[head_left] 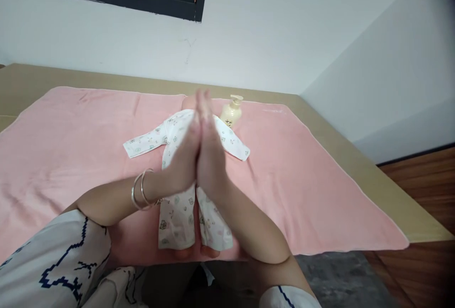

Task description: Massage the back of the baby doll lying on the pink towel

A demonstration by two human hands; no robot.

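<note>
My left hand (184,158) and my right hand (212,166) are pressed palm to palm, fingers straight and pointing away from me. The fingertips are slightly blurred, and nothing shows between the palms. Below and behind them, a baby doll (177,220) in a white printed outfit lies on a pink blanket (302,189). Its sleeves spread to both sides and its feet show at the near edge. My hands hide much of its chest and part of its head. A cream pump bottle (232,113) is beside the doll's shoulder, on the right.
The blanket covers a light wooden tabletop (330,149), and its front edge hangs near me. A white wall (256,38) with a dark window frame (156,0) rises behind. Brown wood panelling (423,189) is at the right, above a grey floor (341,279).
</note>
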